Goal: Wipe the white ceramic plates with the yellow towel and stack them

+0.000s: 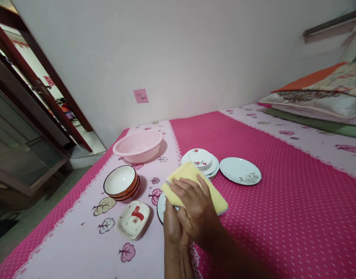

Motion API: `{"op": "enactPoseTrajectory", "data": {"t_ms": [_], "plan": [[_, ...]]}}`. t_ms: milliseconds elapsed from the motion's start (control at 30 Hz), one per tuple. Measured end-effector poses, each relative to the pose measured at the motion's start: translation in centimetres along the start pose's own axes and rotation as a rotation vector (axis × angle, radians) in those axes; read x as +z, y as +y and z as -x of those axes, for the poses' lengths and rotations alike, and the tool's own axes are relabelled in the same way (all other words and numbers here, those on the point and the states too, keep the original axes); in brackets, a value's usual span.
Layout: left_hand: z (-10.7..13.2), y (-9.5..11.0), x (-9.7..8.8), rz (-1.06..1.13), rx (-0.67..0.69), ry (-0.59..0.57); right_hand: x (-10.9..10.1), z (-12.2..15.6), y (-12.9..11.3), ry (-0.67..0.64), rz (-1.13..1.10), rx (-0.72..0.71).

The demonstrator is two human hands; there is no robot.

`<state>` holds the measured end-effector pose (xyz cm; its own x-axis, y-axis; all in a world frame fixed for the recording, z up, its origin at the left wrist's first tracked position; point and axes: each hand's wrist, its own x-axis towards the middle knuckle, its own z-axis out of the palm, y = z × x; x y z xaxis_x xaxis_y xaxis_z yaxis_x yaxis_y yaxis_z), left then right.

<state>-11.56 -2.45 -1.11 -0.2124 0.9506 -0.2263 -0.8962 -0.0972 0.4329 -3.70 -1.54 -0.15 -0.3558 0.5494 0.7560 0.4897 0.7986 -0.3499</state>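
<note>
My right hand (198, 211) presses a folded yellow cloth (185, 171) down with its fingers spread over the top. Below it, my left hand (173, 226) grips a white plate (160, 209) by its near edge; only the plate's left rim shows, the cloth and hands hiding the rest. Just beyond the cloth is a stack of white plates (201, 158) with red flowers on the small upper ones. To its right lies an oval white plate (240, 170) with a grey floral print.
A pink basin (138, 146) stands at the back left of the pink bedspread (282, 209). Nearer are stacked orange-sided bowls (121, 182) and a square bear-patterned dish (134, 220). Pillows (317, 99) are piled at the far right, and a wall (195, 58) rises behind the bed.
</note>
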Motion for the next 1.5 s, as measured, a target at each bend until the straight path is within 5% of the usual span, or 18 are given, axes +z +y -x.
{"op": "enactPoseTrajectory", "data": {"t_ms": [233,467,833,1167,1367,1500], "plan": [[0.5,-1.6,1.0,-0.035,-0.033,-0.087,-1.2,-1.4,2.4,0.077,0.056,0.190],[0.4,-1.1,0.8,-0.086,-0.066,-0.165,-1.2,-1.4,4.8,0.155,0.018,0.317],[0.0,1.1,0.6,0.094,0.002,0.128,0.0,-0.5,0.4,-0.077,-0.128,0.058],[-0.7,3.6,-1.4,0.126,-0.001,0.044,-1.4,-0.2,1.1,-0.296,-0.373,-0.097],[-1.7,4.2,-2.4,0.105,0.094,0.073,-1.1,0.5,2.0,-0.355,-0.091,-0.122],[-1.3,4.4,-1.7,0.054,0.093,0.124,1.0,1.5,1.9,-0.191,0.084,-0.097]]}}
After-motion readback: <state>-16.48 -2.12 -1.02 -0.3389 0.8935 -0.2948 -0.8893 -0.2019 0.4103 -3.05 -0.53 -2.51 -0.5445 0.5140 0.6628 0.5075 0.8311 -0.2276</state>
